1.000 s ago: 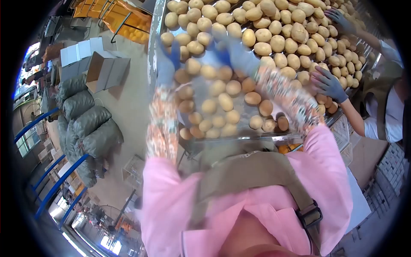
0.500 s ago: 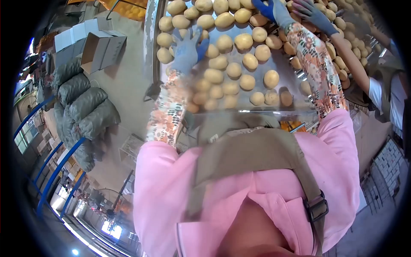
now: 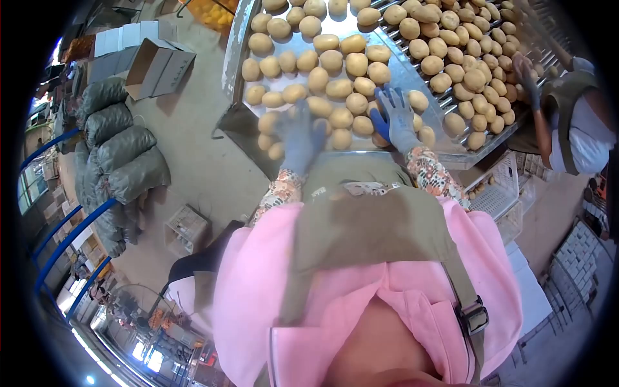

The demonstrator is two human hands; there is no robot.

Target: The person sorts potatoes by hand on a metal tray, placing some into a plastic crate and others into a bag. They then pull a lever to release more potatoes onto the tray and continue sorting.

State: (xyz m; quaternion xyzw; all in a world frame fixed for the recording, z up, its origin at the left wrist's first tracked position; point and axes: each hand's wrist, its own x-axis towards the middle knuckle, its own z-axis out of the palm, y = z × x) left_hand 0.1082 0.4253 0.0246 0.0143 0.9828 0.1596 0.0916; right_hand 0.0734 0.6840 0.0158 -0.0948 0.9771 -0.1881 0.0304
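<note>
Resting flat on the potatoes (image 3: 356,64), the right hand (image 3: 394,119) has its blue fingers spread wide and grips nothing. The left hand (image 3: 300,135) is just beside it, low over the potatoes at the near edge of the desk (image 3: 233,45). It is blurry, so I cannot tell if it holds one or not. A moment ago both hands were stretched far up the desk, the right one the farthest. Now both have come back close to the body, so the work has moved from the far potatoes to the ones by the near edge. More potatoes lie all over the desk, and many sit on the bars (image 3: 451,97) to the right. Over there another person's hand (image 3: 527,71) is on the pile too, well apart from these two hands. A white crate (image 3: 496,193) stands under the desk's right corner. Far to the left, grey sacks (image 3: 122,148) are stacked on the floor, with an open box (image 3: 158,68) near them.
</note>
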